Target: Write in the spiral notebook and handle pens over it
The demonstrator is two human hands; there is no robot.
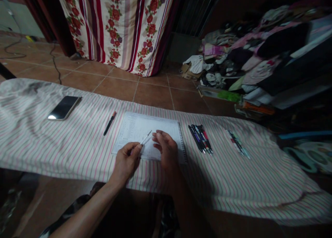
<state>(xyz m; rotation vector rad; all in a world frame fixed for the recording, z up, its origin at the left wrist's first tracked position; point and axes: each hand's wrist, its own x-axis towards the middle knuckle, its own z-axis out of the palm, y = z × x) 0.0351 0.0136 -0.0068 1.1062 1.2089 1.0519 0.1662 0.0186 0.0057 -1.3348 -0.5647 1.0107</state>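
My left hand (127, 159) pinches a slim white pen (146, 137) near its lower end, and the pen slants up to the right. Close to the pen's upper tip is my right hand (166, 147), its fingers bent and apart, with nothing visible in them. Both hands are over a spiral notebook (127, 127), whose page carries faint writing or print and whose coil runs down the right side. Left of the notebook lies a dark pen with an orange end (110, 123). A bunch of several pens (200, 138) rests to the right.
A striped cloth (85, 141) covers the long surface. On it lie a phone (64, 107) at the left and a few lighter pens (238, 144) at the far right. Beyond hang a floral curtain (114, 27) and a heap of clothes (249, 51) beside the tiled floor (153, 91).
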